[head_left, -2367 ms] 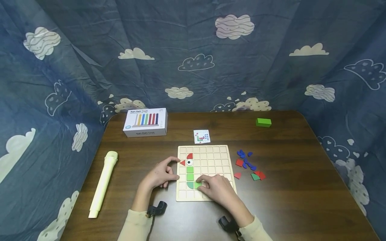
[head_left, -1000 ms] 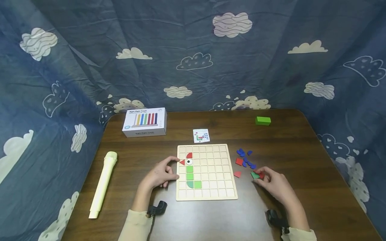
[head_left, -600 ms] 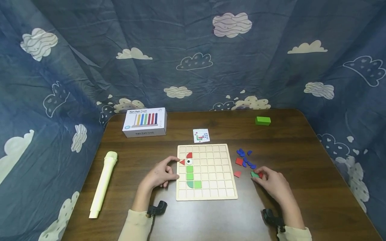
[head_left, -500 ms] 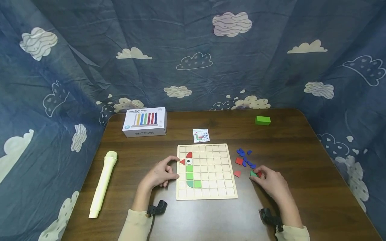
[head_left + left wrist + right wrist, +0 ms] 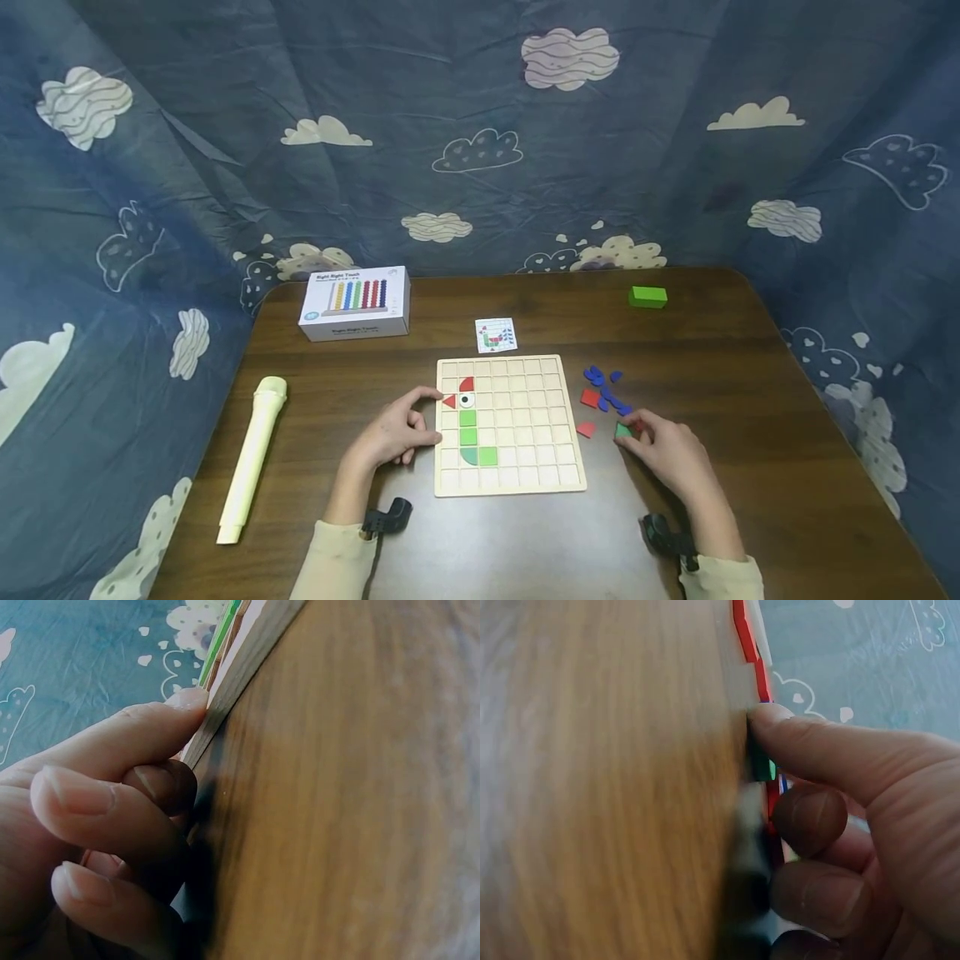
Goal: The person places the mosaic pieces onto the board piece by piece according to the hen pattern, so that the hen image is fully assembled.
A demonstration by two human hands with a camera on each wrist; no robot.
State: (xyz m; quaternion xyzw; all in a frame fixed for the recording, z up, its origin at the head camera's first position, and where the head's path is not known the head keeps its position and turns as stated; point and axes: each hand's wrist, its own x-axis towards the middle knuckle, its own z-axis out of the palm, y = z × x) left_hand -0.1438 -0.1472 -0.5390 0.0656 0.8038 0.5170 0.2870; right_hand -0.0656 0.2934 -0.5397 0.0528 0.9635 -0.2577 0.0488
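In the head view a wooden grid board [image 5: 531,479] lies on the table with red and green tiles and a white eye tile in its left columns. My left hand [image 5: 390,429] touches the board's left edge with thumb and index finger spread apart; the left wrist view shows the thumb against that edge. To the right of the board, my right hand [image 5: 670,450] pinches a small green tile [image 5: 622,430] between thumb and index finger, low over the table. A red tile [image 5: 638,426] shows partly behind those fingers.
Blue pieces [image 5: 595,376], a red square tile [image 5: 590,398] and another red tile [image 5: 586,429] lie right of the board. Behind it is a picture card [image 5: 496,335]. Farther out are a white box [image 5: 354,305], a green block [image 5: 648,297] and a pale yellow stick [image 5: 253,458].
My right hand has left the green square on the board, gone right to the loose tiles and taken the green one, shifting it slightly left. My left hand has stayed at the board's edge.
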